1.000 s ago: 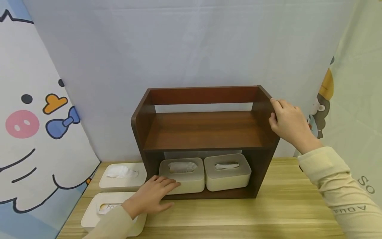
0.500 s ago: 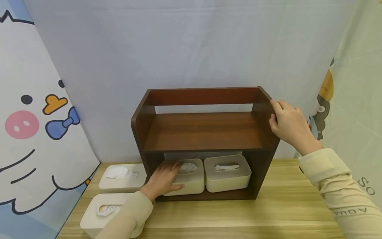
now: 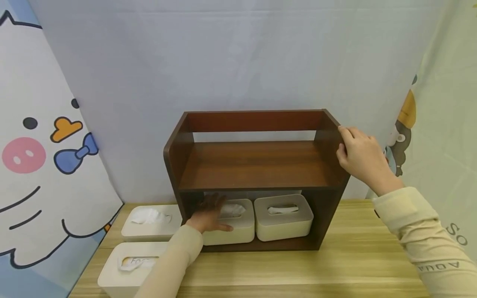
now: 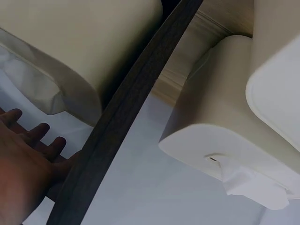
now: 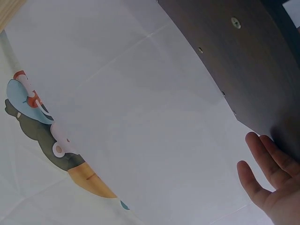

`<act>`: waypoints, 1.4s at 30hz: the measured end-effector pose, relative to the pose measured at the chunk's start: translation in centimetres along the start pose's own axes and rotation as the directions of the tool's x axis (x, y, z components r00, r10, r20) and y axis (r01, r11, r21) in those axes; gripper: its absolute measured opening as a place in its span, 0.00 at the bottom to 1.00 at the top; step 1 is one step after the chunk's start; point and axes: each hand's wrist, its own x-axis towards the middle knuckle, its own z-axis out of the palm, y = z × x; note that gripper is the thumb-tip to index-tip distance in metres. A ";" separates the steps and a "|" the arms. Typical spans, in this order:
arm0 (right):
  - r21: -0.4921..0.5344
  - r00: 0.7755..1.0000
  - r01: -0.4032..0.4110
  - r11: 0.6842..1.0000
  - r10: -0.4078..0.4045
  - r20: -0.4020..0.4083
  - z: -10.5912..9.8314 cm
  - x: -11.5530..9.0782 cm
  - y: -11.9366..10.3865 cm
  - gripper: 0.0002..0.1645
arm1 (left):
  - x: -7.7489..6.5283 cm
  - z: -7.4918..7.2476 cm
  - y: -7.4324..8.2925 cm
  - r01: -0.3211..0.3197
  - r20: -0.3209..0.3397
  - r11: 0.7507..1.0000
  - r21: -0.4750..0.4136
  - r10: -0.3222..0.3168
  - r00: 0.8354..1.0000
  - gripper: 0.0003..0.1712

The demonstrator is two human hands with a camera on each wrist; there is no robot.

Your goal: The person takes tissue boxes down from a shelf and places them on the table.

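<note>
A dark brown two-tier wooden shelf (image 3: pixel 253 163) stands against the white backdrop. In its lower compartment sit two cream tissue boxes side by side, the left tissue box (image 3: pixel 238 234) and the right tissue box (image 3: pixel 285 223), each with a white tissue in its slot. My left hand (image 3: pixel 208 217) reaches into that compartment, fingers spread over the left box's top near the shelf's left panel. The left wrist view shows its fingers (image 4: pixel 35 133) apart, below the box's lid. My right hand (image 3: pixel 363 155) grips the top of the right side panel (image 5: pixel 234 56), fingers along its outer face.
Left of the shelf, two more cream tissue boxes rest on the wood-grain table (image 3: pixel 357 265): a rear box (image 3: pixel 150 219) and a front box (image 3: pixel 123 273), partly behind my left sleeve. A cartoon-printed cloth (image 3: pixel 56 198) hangs at the left, a pale green one (image 3: pixel 447 136) at the right.
My left hand has moved from in front of the left box inward, over its top and into the lower compartment. The right hand stays on the shelf's panel.
</note>
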 end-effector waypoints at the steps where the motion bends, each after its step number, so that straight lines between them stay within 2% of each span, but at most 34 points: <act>1: -0.001 1.000 -0.001 1.000 0.001 0.000 0.0 0.0 0.0 0.26 | 0.1 0.0 -0.1 0.011 0.017 1.000 -0.006 -0.011 1.000 0.60; 8: -0.006 1.000 0.004 1.000 -0.004 -0.007 0.0 0.0 0.1 0.26 | 0.5 -0.2 -0.2 0.026 0.072 0.998 -0.048 -0.022 0.997 0.63; 12: -0.008 1.000 0.005 1.000 -0.005 -0.005 0.1 0.0 0.1 0.26 | 0.6 0.3 -0.5 0.047 0.120 0.998 -0.052 -0.041 0.992 0.64; 15: -0.006 1.000 0.008 1.000 -0.009 -0.006 0.1 0.0 0.0 0.26 | 0.6 0.8 -0.7 0.040 0.131 0.998 -0.040 -0.035 0.991 0.63; 21: -0.007 1.000 0.014 1.000 -0.014 -0.017 0.0 0.0 0.0 0.26 | 0.6 1.6 -1.0 -0.010 0.103 1.000 -0.015 0.011 0.995 0.62; 31: -0.008 1.000 0.019 1.000 -0.019 -0.020 0.1 0.0 0.0 0.26 | 0.9 2.1 -1.4 -0.027 0.071 1.000 0.012 0.026 0.997 0.61; 37: -0.012 1.000 0.013 1.000 -0.014 -0.005 0.2 0.0 0.0 0.26 | 0.6 2.3 -1.2 -0.038 0.042 0.999 0.033 0.037 0.998 0.60; 42: -0.006 1.000 0.009 1.000 -0.009 -0.002 0.0 -0.1 0.0 0.26 | 0.3 2.2 -1.0 -0.033 0.044 0.999 0.027 0.031 0.999 0.60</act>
